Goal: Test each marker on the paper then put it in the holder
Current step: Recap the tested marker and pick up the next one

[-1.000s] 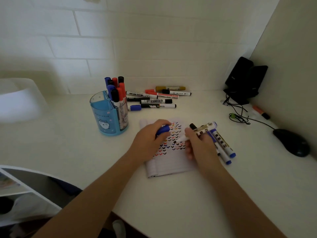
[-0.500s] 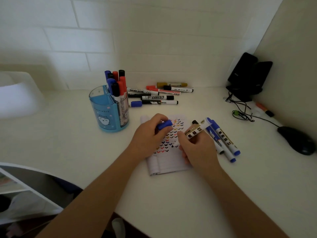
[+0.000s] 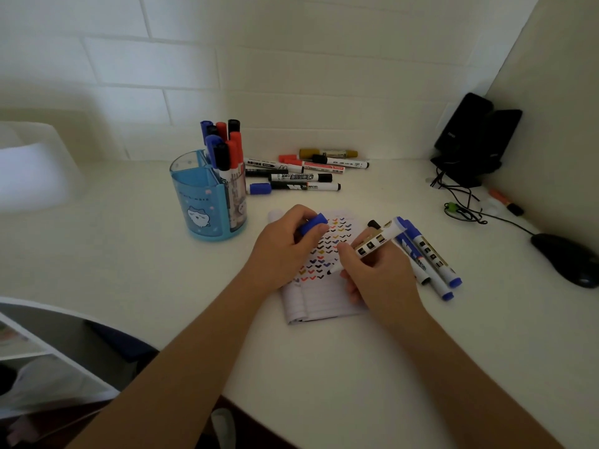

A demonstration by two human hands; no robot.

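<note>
Left hand pinches a blue cap; right hand grips an uncapped marker, tip down on the paper.
On the white desk, the blue holder stands at ten o'clock from the paper, loose markers at twelve beneath a white brick wall, a black mouse at three.

Both forearms are angling inward; the left hand is pinching a blue plastic cap, the right hand gripping a white cylindrical marker.
</note>
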